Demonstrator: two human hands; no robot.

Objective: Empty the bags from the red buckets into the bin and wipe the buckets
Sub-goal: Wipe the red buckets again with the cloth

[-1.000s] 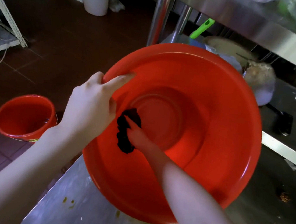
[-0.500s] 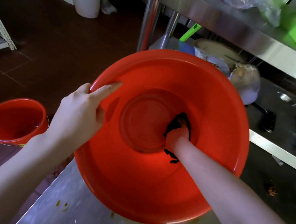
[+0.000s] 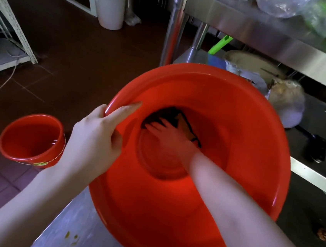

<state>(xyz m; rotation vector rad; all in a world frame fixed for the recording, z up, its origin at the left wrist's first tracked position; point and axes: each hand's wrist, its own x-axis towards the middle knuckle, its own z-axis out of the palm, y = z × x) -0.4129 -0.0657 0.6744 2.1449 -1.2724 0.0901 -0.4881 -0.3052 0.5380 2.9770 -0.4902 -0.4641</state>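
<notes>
So the big red bucket (image 3: pixel 249 172) is tipped toward the person, sitting at the edge of the steel table (image 3: pixel 67 220), and part of it seems to hang out over the floor. The left hand (image 3: pixel 95 142) grips the rim, with the thumb inside and one finger laid along the edge. The right hand (image 3: pixel 169 136) is deep inside, fingers spread flat and pressing a dark cloth (image 3: pixel 165 113) against the far wall just above the bottom.

Here's what I'd worry about. That one-handed grip on the rim looks like the only thing keeping the tilt. Push hard with the cloth and the bucket could skid on the smooth steel or roll off the edge, right about where the small red bucket (image 3: pixel 26 133) sits on the floor. The small one looks like it has a little liquid in it, so a knock could mean a puddle.

The cloth isn't gripped, just pinned under flat fingers, so it could bunch up or slide away and leave patches unwiped. There are also yellow bits (image 3: pixel 71 238) on the table by the bucket, and those could easily smear onto its outside.
</notes>
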